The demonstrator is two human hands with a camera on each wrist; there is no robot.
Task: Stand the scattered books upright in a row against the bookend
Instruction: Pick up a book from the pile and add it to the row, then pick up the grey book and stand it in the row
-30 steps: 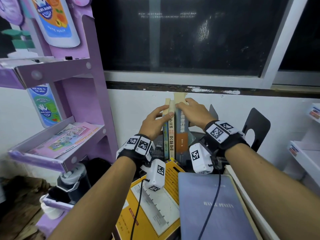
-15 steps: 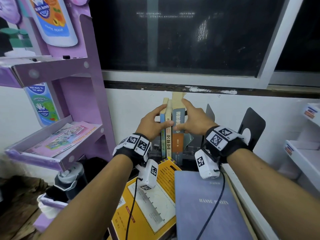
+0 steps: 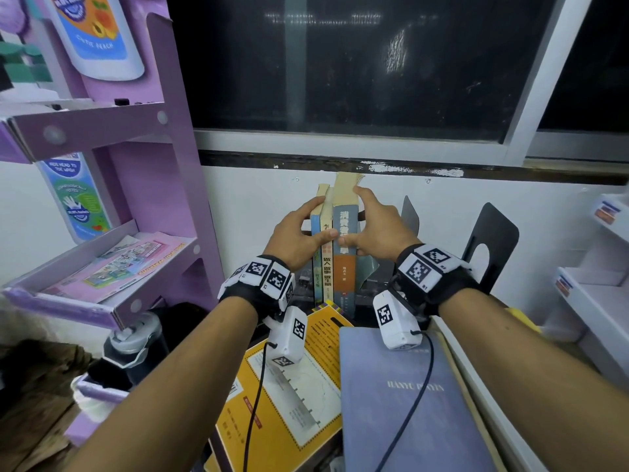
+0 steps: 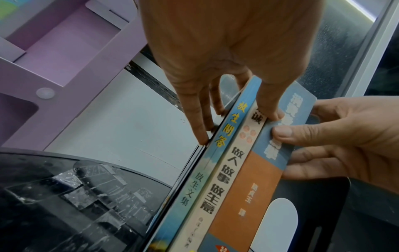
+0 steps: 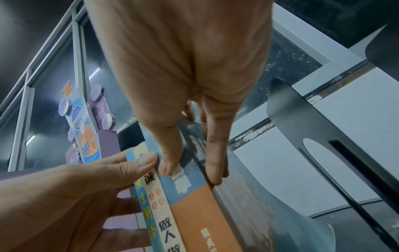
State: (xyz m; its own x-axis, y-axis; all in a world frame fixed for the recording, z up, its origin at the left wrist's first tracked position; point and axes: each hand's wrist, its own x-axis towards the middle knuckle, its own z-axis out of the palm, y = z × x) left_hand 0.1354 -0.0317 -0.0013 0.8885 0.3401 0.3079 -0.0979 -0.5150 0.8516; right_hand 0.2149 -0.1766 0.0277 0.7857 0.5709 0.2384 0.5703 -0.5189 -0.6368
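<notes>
1. Where the head view shows only knuckles, the left wrist view shows the left hand [image 4: 215, 56] grasping the three upright books: thumb across the cream spine [image 4: 218, 172], fingers flat on the outer cover of the blue-spined book [image 4: 207, 163].
2. From the right wrist view, the right hand [image 5: 183, 68] clasps the thick blue-and-orange book [image 5: 194, 204], thumb on its spine and fingers on its far cover, whose loose flap curls outward.
3. Nearest the person, two books lie flat: a lavender notebook [image 3: 408, 396] and a yellow book [image 3: 289, 403] partly under the wrist cameras.
4. Beyond them the three books stand together at the white wall, spines toward the person.
5. Two black bookends [image 3: 493, 240] rise right of the row, apart from it; the nearer-to-books one [image 3: 410, 216] is half hidden by the right hand.
6. A purple shelf [image 3: 143, 185] stands at left.
</notes>
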